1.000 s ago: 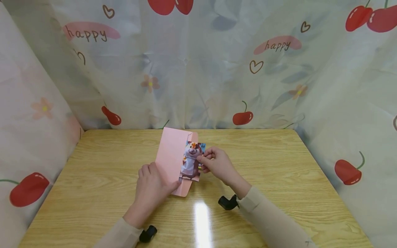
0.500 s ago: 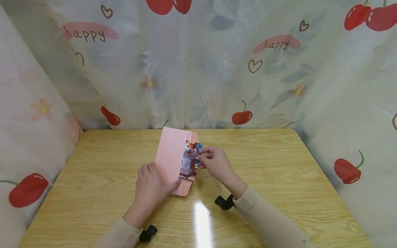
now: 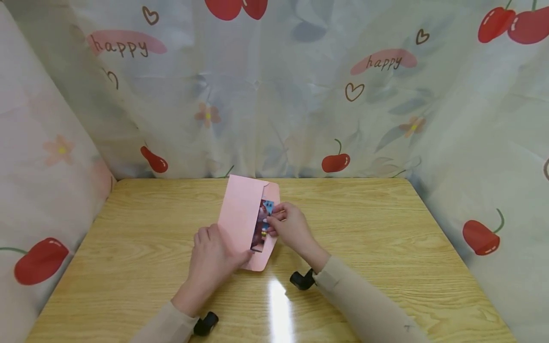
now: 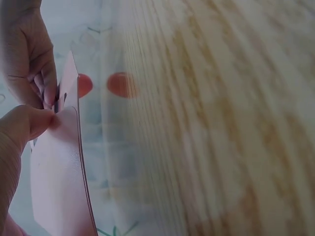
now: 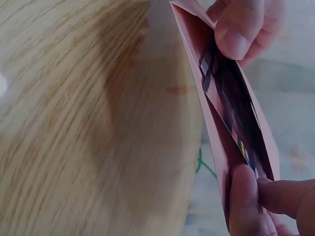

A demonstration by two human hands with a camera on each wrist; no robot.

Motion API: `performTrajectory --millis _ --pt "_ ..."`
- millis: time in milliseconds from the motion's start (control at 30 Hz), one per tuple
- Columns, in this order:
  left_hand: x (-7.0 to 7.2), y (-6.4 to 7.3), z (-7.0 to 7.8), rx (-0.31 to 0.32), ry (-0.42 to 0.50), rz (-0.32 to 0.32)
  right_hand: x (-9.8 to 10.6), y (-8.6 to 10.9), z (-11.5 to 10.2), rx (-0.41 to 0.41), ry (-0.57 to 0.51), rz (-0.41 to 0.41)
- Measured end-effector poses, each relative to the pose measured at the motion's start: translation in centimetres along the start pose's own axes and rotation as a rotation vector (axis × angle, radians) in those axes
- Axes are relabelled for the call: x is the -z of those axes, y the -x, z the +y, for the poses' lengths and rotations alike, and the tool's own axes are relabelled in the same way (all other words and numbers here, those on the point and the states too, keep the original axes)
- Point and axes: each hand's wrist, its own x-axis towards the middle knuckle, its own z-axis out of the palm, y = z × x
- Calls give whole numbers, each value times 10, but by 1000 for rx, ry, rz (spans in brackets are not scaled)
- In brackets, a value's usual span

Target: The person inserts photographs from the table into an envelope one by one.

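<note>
A pink envelope (image 3: 241,209) is held tilted above the table, its opening and flap facing right. My left hand (image 3: 212,255) grips its lower left part, the thumb over the front near the opening. Partly inside the envelope sits a picture card (image 3: 259,234) with a cartoon animal on it; only a narrow strip shows in the head view. My right hand (image 3: 293,228) pinches the card's right edge between thumb and fingers. In the right wrist view the envelope's mouth (image 5: 197,34) gapes around the dark card (image 5: 236,98), with the left thumb (image 5: 234,44) at one end.
The wooden table (image 3: 386,228) spreads around both hands. A curtain (image 3: 274,95) printed with cherries and hearts hangs behind it and at both sides. Black wrist camera mounts (image 3: 302,280) stick out by the sleeves.
My right hand has moved left, and the card has slid further into the envelope, so less of its picture shows. The left hand keeps its grip; the envelope has shifted slightly right.
</note>
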Motion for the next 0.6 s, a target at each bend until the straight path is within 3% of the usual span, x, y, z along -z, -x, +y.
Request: performTrajectory --millis 267,600 --pt "0 2 1 -13 2 -15 -9 -2 0 -2 38 19" --pt "-1 6 -2 -59 8 63 -19 -3 2 10 32 1"
